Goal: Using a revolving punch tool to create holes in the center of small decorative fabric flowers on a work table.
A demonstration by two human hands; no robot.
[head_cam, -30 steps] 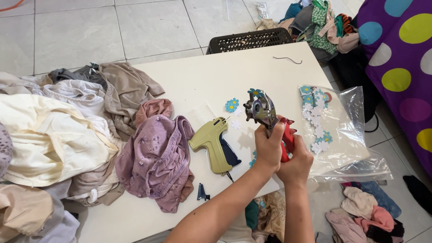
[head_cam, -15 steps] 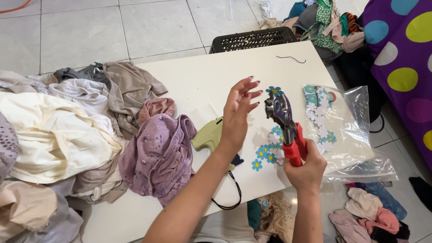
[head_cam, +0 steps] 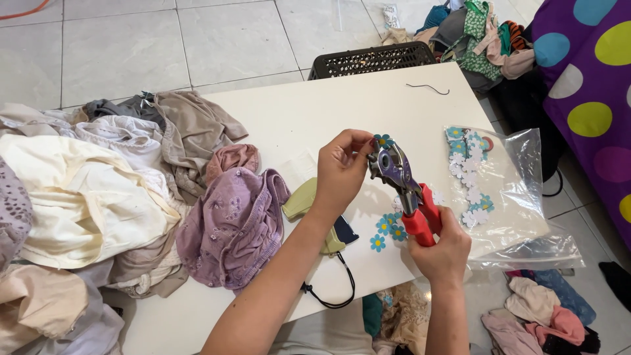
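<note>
While the right hand (head_cam: 442,248) grips the red handles of a rotary punch plier (head_cam: 399,181), its fingers closed around them, the tool's long axis slants up and away from that hand toward the left hand (head_cam: 342,167). The left fingers (head_cam: 360,146) pinch a small blue flower patch (head_cam: 382,139) right at the metal punch head, touching it. More blue flower patches (head_cam: 388,230) lie on the white desk (head_cam: 309,112) just below the tool, between both hands.
</note>
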